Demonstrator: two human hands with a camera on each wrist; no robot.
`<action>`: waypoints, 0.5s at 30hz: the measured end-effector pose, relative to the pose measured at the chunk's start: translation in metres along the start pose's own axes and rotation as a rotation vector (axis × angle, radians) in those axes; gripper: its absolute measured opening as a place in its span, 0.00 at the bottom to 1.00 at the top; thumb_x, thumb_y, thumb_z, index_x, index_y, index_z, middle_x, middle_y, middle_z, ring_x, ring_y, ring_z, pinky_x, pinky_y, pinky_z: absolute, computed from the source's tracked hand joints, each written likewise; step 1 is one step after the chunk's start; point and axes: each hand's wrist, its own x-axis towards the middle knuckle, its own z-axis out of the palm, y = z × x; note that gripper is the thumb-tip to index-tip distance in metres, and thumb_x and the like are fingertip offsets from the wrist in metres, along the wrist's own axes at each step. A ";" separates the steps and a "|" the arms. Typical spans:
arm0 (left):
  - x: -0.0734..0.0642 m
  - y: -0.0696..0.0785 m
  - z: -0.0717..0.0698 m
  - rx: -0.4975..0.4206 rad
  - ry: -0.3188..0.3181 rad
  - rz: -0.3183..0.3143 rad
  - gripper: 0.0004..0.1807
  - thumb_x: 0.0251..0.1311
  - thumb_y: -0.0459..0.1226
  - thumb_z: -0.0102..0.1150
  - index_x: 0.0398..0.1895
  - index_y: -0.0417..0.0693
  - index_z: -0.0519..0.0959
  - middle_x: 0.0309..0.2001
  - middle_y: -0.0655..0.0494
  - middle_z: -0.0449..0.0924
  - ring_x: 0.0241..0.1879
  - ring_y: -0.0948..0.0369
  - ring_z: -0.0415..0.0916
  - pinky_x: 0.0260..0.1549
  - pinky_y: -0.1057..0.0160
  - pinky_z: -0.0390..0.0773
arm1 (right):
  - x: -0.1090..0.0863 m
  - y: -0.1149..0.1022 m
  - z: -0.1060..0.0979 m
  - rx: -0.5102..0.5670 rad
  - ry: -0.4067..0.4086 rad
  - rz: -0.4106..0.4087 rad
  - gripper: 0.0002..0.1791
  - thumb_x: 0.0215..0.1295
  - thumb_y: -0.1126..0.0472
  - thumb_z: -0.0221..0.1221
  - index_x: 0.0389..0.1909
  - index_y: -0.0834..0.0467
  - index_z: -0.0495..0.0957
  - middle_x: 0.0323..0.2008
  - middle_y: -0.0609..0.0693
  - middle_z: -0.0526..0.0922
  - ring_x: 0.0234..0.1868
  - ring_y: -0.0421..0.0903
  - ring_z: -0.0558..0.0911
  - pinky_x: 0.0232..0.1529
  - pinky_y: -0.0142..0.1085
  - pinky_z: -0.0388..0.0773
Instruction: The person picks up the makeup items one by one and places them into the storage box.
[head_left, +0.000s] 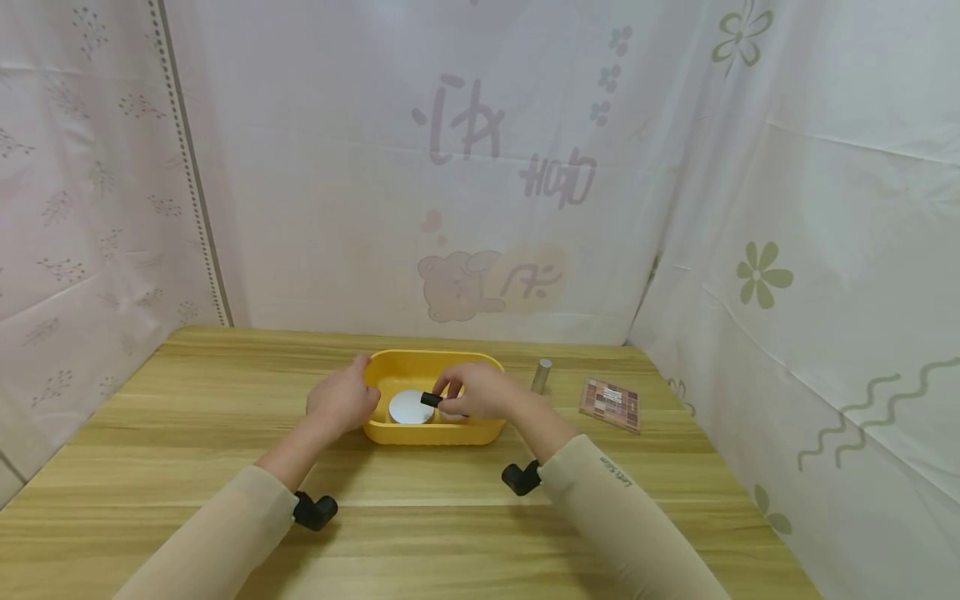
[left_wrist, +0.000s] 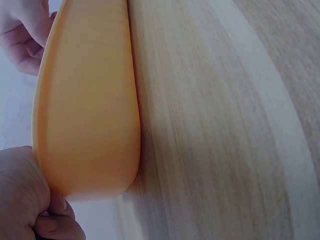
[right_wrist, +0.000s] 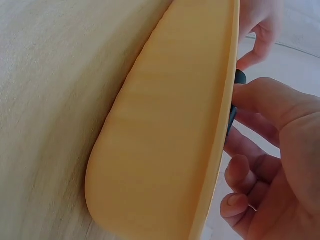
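A yellow oblong bin (head_left: 435,434) sits on the table. My left hand (head_left: 343,398) grips its left end, with the thumb at the rim and the fingers curled at the outside wall (left_wrist: 90,115). Over the bin, my right hand (head_left: 480,390) pinches a small black tube (head_left: 431,400) between thumb and fingers. In the right wrist view the bin's wall partly hides this black tube (right_wrist: 240,76). Inside the bin lies a round white-topped case (head_left: 410,407). Another pale thing (head_left: 452,416) beside it is mostly covered by the right hand.
Right of the bin, a slim silvery tube (head_left: 541,377) stands on the wooden table (head_left: 420,533). Farther right lies a flat makeup palette (head_left: 611,404) with many small coloured squares. Patterned curtains (head_left: 337,167) hang behind the table and along both sides.
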 end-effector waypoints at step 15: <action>-0.002 0.003 -0.002 0.014 -0.002 -0.019 0.36 0.73 0.41 0.55 0.84 0.46 0.62 0.29 0.47 0.81 0.24 0.53 0.74 0.21 0.58 0.70 | 0.007 -0.002 0.005 -0.011 -0.134 -0.043 0.09 0.75 0.56 0.68 0.52 0.47 0.90 0.39 0.41 0.87 0.40 0.42 0.81 0.49 0.39 0.79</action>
